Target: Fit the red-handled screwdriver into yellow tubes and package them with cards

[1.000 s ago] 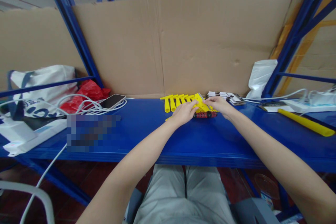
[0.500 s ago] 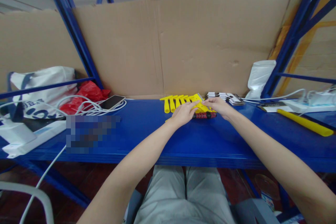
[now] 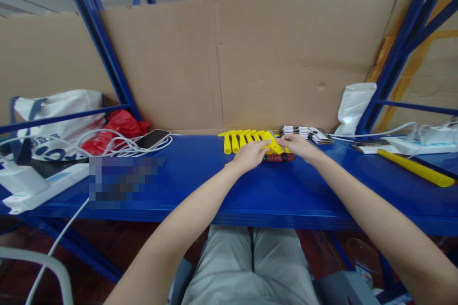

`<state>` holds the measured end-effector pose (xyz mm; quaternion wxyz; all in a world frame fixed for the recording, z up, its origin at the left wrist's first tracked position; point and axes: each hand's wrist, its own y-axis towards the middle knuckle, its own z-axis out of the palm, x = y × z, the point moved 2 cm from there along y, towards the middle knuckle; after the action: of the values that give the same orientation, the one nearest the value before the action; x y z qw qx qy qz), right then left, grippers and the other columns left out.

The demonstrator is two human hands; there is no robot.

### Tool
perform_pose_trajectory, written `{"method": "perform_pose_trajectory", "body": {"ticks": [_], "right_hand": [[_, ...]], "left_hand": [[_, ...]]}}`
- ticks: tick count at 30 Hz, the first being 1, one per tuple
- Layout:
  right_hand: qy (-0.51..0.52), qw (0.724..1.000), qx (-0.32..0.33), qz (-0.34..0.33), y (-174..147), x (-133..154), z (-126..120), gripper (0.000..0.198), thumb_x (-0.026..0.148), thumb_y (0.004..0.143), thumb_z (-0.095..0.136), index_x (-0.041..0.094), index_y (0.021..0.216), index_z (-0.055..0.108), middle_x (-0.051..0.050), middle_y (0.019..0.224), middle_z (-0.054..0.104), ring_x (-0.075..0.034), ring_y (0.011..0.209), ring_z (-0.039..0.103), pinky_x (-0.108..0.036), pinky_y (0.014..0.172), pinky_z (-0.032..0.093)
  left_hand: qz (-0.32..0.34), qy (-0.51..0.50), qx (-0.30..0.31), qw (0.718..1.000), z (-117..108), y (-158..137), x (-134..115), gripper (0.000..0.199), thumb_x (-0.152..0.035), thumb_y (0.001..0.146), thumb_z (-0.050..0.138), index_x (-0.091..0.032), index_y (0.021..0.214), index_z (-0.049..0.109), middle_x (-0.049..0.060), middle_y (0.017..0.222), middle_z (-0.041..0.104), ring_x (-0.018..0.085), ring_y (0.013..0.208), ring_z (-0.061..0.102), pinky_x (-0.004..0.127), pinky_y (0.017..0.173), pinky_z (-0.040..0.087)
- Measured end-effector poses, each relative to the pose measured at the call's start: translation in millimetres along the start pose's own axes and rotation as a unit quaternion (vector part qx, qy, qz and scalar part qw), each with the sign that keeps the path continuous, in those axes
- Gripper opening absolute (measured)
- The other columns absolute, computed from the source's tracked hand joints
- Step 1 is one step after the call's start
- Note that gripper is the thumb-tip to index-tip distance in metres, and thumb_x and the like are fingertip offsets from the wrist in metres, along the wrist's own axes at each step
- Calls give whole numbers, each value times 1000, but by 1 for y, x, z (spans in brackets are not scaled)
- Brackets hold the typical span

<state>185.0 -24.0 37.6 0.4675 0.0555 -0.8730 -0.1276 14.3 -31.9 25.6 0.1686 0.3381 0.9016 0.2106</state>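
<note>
My left hand [image 3: 249, 156] is closed round the handle of a yellow scraper [image 3: 274, 146], its broad head tilted up to the right. The fingers of my right hand [image 3: 296, 146] are pinched together at the right edge of that head; any small part between them is too small to make out. Behind my left hand, several yellow T-shaped scrapers [image 3: 228, 145] lie in a row with their handles toward me. Just below the held scraper lies a red and black screwdriver-like handle [image 3: 278, 157], partly covered by my hands.
Small black and white packets [image 3: 318, 135] lie behind my right hand. Further right are a white pouch [image 3: 354, 107] and a long yellow tool [image 3: 417, 167]. At left are a phone [image 3: 154, 138], white cables, a red bag [image 3: 123, 126] and a power strip [image 3: 46, 188]. Cardboard [image 3: 268, 66] backs the blue table.
My right hand's fingers have drawn in closer on the scraper head. The scraper head has dipped slightly; my left hand has barely moved.
</note>
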Motion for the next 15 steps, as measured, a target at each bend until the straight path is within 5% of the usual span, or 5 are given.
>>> {"method": "perform_pose_trajectory", "body": {"ticks": [7, 10, 15], "right_hand": [[-309, 945, -67, -82, 21, -29, -36, 25, 12, 79, 46, 16, 88, 69, -13, 100, 67, -24, 93, 58, -34, 84, 42], [-395, 915, -75, -15, 25, -51, -55, 35, 13, 76, 49, 22, 104, 70, -12, 117, 62, -30, 110, 53, -44, 90, 42], [-463, 882, 21, 84, 27, -76, -67, 43, 14, 73, 53, 30, 110, 68, -8, 126, 58, -34, 118, 48, -54, 93, 39]], "left_hand": [[-7, 0, 8, 1000, -1, 0, 0, 39, -29, 92, 41, -21, 128, 53, 6, 125, 60, 20, 114, 56, 34, 95, 44], [-3, -2, 11, 1000, 1, 1, 1, 39, -29, 92, 41, -20, 128, 53, 7, 124, 61, 20, 113, 56, 34, 96, 44], [0, -4, 10, 1000, 2, 1, 1, 38, -28, 92, 41, -19, 126, 54, 7, 125, 60, 20, 113, 56, 34, 97, 43]]}}
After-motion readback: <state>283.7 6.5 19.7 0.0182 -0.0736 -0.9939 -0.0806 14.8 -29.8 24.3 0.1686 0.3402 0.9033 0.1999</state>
